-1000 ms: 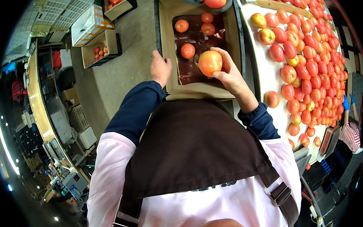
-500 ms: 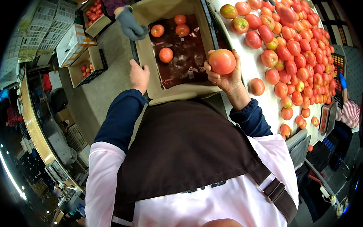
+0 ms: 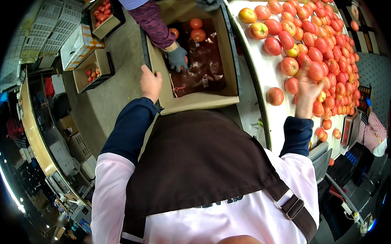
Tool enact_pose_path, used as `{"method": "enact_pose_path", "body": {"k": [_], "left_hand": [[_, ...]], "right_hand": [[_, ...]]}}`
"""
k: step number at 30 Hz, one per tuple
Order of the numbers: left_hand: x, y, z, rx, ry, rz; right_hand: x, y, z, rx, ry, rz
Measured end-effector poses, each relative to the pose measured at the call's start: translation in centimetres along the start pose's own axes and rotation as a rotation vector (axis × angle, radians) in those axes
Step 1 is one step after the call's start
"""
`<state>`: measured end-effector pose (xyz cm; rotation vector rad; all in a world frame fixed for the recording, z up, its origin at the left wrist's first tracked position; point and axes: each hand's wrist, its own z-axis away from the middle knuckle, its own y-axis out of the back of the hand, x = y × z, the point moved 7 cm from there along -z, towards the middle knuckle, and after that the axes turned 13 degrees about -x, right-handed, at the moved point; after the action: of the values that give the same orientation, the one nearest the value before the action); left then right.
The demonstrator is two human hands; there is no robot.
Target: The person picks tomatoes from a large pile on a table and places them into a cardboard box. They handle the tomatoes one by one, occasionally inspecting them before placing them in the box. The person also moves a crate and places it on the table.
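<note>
My left hand [image 3: 151, 83] is closed over the near left edge of a dark crate lined with tan cardboard [image 3: 204, 103]. A glossy dark brown sheet [image 3: 206, 64] covers the crate's bottom, with a few tomatoes [image 3: 198, 34] on it. Over the white table at right, my right hand [image 3: 308, 92] is palm up, slightly blurred, its fingers around a tomato [image 3: 315, 71] at the edge of a large heap of tomatoes [image 3: 335, 53]. Inside the crate, a co-worker's grey-gloved hand [image 3: 178, 57] covers most of another tomato.
A second grey glove [image 3: 209, 1] is at the crate's far rim. Smaller boxes of tomatoes [image 3: 94, 71] stand on the floor at left, near stacked white crates [image 3: 44, 26]. A scale [image 3: 352, 127] sits at the table's right. A single tomato [image 3: 275, 96] lies near the table's edge.
My right hand has moved from above the crate rightward to the tomato heap. The co-worker's gloved hand has reached down into the crate onto a tomato. My left hand stays on the crate.
</note>
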<state>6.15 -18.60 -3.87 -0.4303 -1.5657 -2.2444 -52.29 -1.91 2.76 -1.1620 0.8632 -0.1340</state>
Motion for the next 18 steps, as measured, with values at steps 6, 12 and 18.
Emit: {"method": "enact_pose_path", "body": {"k": [6, 12, 18], "left_hand": [[-0.2, 0.2, 0.0, 0.001, -0.007, 0.051], [-0.3, 0.0, -0.1, 0.014, 0.02, 0.017], [-0.4, 0.0, -0.2, -0.054, 0.018, 0.085]], "right_hand": [[3.2, -3.8, -1.1, -0.328, -0.284, 0.053], [23.9, -10.8, 8.1, -0.688, -0.919, 0.548], [36.0, -9.1, 14.8, -1.003, -1.34, 1.167]]}}
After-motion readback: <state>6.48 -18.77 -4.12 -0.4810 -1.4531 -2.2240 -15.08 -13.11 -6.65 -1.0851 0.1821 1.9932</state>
